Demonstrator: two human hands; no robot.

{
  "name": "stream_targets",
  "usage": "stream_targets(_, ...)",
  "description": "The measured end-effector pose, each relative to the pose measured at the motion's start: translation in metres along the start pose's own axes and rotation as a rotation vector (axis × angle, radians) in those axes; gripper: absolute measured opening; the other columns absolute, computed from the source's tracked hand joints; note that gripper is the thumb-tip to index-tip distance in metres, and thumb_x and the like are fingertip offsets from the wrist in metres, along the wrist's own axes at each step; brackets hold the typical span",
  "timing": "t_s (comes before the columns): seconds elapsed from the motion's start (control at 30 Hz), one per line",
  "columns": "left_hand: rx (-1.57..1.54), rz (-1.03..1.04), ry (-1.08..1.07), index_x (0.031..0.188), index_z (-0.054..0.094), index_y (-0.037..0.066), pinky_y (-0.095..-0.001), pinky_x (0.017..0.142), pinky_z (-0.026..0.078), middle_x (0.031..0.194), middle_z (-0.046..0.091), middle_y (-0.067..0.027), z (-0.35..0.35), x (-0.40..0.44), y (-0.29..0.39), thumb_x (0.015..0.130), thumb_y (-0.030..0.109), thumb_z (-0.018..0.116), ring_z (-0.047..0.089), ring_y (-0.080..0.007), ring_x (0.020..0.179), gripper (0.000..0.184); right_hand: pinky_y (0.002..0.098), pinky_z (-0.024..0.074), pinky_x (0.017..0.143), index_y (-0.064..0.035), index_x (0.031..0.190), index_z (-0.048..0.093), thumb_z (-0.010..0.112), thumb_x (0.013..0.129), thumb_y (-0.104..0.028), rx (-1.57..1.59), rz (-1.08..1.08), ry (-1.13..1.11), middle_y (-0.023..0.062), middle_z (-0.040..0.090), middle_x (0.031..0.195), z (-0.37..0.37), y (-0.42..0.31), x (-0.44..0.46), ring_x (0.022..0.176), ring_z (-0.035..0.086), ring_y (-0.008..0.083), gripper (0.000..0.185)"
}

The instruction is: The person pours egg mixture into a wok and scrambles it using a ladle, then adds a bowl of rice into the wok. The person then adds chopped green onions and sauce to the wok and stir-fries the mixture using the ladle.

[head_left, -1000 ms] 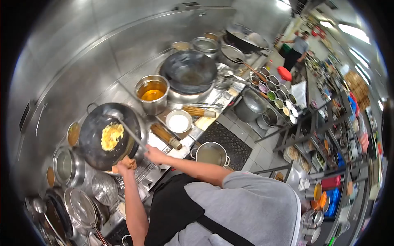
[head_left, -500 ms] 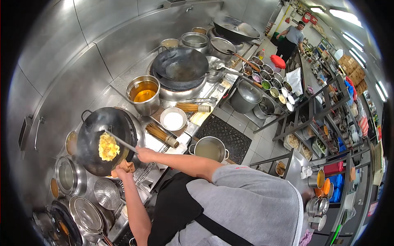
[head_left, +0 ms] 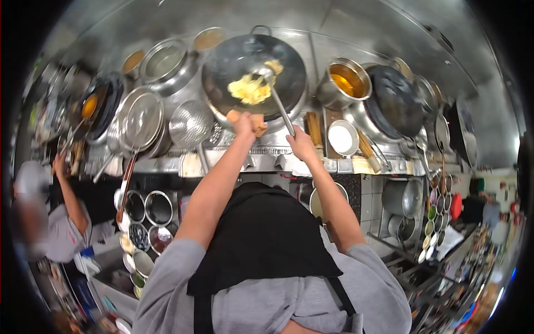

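Note:
My left hand is closed on a folded orange-brown cloth at the near rim of a black wok. Whatever part of the wok lies under the cloth is hidden. In my right hand is the long metal handle of a ladle, whose head rests among yellow scrambled egg inside the wok. A smaller bit of egg lies beside the ladle's head, toward the far right side. The wok sits on the stove with its loop handle at the back.
To the right stand a metal pot of orange liquid, a white bowl and a second wok. Strainers and a perforated skimmer lie left. A co-worker reaches toward another wok at far left.
My view has swung left to face the wok squarely, bringing the co-worker into sight. The ladle's head has shifted in the wok, and the egg is now spread into a larger and a smaller part.

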State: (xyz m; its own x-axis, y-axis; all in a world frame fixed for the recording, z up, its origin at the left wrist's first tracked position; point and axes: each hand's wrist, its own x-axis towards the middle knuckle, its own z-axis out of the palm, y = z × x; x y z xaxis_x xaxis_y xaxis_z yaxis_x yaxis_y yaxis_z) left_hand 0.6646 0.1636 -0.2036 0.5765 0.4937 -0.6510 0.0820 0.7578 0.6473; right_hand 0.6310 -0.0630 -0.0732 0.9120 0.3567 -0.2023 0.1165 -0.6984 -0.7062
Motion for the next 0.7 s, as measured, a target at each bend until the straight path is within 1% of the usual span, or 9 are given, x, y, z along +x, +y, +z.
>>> stream_targets(0.03,0.011,-0.004,0.016,0.109,0.054,-0.002,-0.0417,0.065,0.059,0.094,0.066,-0.0127,-0.001,0.001,-0.001,0.087,0.015,0.06,0.069,-0.0266,0.076,0.029,0.0468,0.0513,0.067,-0.0019,0.113,0.052,0.06,0.093,-0.023,0.064,-0.104,0.072,0.0224,0.065,0.081,0.029,0.008,0.013,0.075,0.066,0.0392,0.03)
stream_targets(0.07,-0.031,-0.048,-0.005,0.11,0.054,-0.002,-0.0434,0.066,0.059,0.095,0.066,-0.0131,0.003,-0.002,0.001,0.087,0.016,0.06,0.069,-0.0273,0.078,0.03,0.0383,0.0446,0.044,-0.0047,0.11,0.053,0.059,0.095,-0.024,0.407,0.121,-0.112,0.01,0.057,0.068,0.037,-0.006,0.012,0.048,0.057,0.024,0.025)
stream_targets(0.13,-0.06,-0.199,-0.073,0.11,0.055,0.0,-0.0479,0.07,0.058,0.097,0.067,-0.0137,0.004,-0.02,0.019,0.088,0.019,0.061,0.069,-0.0294,0.081,0.03,0.0294,0.0312,0.033,-0.0094,0.109,0.053,0.058,0.098,-0.024,0.783,0.271,-0.31,-0.0004,0.046,0.061,0.033,-0.02,-0.001,0.039,0.041,0.0099,0.019)
stream_targets(0.23,-0.077,-0.449,-0.12,0.109,0.059,0.003,-0.0571,0.081,0.054,0.102,0.068,-0.014,0.008,-0.043,0.057,0.091,0.019,0.057,0.068,-0.0338,0.089,0.025,0.0267,0.03,0.033,-0.0113,0.104,0.055,0.059,0.098,-0.025,0.808,0.411,-0.385,-0.0038,0.045,0.059,-0.014,-0.002,-0.023,0.041,0.041,0.0073,0.015)
stream_targets(0.37,-0.113,-0.361,-0.077,0.107,0.058,0.003,-0.0558,0.077,0.056,0.101,0.068,-0.0145,0.006,0.002,0.031,0.091,0.016,0.052,0.069,-0.0335,0.085,0.022,0.028,0.0347,0.031,-0.0091,0.098,0.057,0.057,0.098,-0.025,0.573,0.294,-0.284,-0.0019,0.048,0.059,-0.045,0.03,-0.023,0.038,0.045,0.0092,0.016)
stream_targets(0.47,-0.122,-0.252,-0.041,0.105,0.058,0.002,-0.0535,0.074,0.058,0.099,0.069,-0.014,0.008,-0.021,0.031,0.091,0.017,0.052,0.07,-0.0324,0.083,0.021,0.0292,0.0369,0.033,-0.0049,0.107,0.057,0.056,0.099,-0.026,0.274,0.094,0.065,-0.001,0.047,0.058,-0.004,0.004,0.001,0.039,0.046,0.0103,0.023)
stream_targets(0.57,-0.049,-0.283,-0.074,0.104,0.058,0.003,-0.0521,0.072,0.058,0.096,0.069,-0.0136,0.0,-0.006,0.028,0.091,0.018,0.053,0.07,-0.031,0.082,0.021,0.0297,0.0383,0.035,-0.0081,0.116,0.054,0.057,0.099,-0.028,0.474,0.247,-0.1,-0.0012,0.049,0.06,0.021,-0.006,0.023,0.043,0.048,0.0103,0.026)
stream_targets(0.6,-0.049,-0.291,-0.067,0.104,0.058,0.003,-0.0523,0.071,0.058,0.095,0.069,-0.0135,0.001,-0.007,0.028,0.092,0.019,0.053,0.07,-0.0308,0.081,0.02,0.0286,0.0366,0.034,-0.0081,0.109,0.055,0.058,0.099,-0.029,0.606,0.243,-0.168,-0.0018,0.049,0.061,0.024,0.001,0.022,0.042,0.046,0.0097,0.024)
stream_targets(0.7,-0.06,-0.311,-0.045,0.104,0.058,0.004,-0.0529,0.07,0.058,0.095,0.069,-0.0134,0.009,-0.012,0.029,0.092,0.019,0.053,0.069,-0.0304,0.079,0.02,0.0271,0.0339,0.033,-0.0077,0.101,0.054,0.058,0.099,-0.028,0.599,0.25,-0.318,-0.0026,0.047,0.06,-0.005,0.016,-0.01,0.041,0.044,0.0086,0.021)
